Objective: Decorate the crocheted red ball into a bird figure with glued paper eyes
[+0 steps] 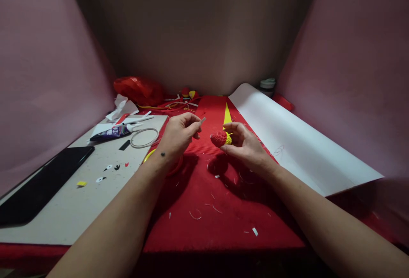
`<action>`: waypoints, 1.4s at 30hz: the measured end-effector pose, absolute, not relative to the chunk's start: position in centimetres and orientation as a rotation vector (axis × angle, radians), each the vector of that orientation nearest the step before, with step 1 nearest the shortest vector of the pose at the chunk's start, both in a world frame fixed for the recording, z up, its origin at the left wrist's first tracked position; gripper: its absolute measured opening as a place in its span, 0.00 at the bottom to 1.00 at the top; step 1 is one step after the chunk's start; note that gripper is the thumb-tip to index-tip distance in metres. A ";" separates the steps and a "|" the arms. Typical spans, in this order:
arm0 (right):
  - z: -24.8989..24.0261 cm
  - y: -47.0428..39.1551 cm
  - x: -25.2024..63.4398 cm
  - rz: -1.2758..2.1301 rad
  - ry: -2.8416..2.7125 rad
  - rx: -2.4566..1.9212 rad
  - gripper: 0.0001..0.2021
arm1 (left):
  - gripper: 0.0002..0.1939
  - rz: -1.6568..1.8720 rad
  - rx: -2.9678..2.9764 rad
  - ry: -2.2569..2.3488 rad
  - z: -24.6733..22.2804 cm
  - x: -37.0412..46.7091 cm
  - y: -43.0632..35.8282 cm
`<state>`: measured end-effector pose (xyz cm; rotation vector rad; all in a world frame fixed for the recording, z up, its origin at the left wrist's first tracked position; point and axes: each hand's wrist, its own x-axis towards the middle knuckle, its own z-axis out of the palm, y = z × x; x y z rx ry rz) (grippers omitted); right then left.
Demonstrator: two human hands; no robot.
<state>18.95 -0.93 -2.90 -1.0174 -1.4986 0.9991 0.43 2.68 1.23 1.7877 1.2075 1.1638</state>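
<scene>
Pinched between the fingers of my left hand is a small pale strip, its end poking out past the fingertips. My right hand grips a small crocheted piece, red and rounded with a yellow end, between thumb and fingers. The two hands are apart over a red cloth. Behind them lies a red corrugated sheet, with a pointed yellow piece just beyond my right fingers. A yellow and red ring-like thing is partly hidden under my left wrist.
On the left, a grey board bears a black phone-like slab, a dark tube, a coiled ring and tiny cut pieces. A curled white sheet lies right. A red plastic bag sits at the back.
</scene>
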 end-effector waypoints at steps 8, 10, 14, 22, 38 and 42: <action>-3.0 -1.1 19.7 1.502 -1.390 -0.640 0.21 | 0.04 1.190 1.801 0.975 1.2 0.8 2.2; -3.0 -1.0 19.8 1.498 -1.403 -0.614 0.21 | 0.04 1.193 1.817 0.926 1.1 0.8 2.0; -2.7 -1.0 19.4 1.540 -1.368 -0.519 0.22 | 0.04 1.199 1.874 0.851 1.3 0.6 1.6; -2.0 -1.8 19.0 1.515 -1.348 -0.424 0.23 | 0.04 1.220 2.062 0.674 1.9 0.3 0.9; -2.2 -1.9 18.8 1.511 -1.343 -0.360 0.27 | 0.05 1.236 2.128 0.612 2.0 0.2 0.8; -2.2 -1.9 18.9 1.511 -1.346 -0.379 0.27 | 0.04 1.220 2.127 0.633 1.9 0.3 0.8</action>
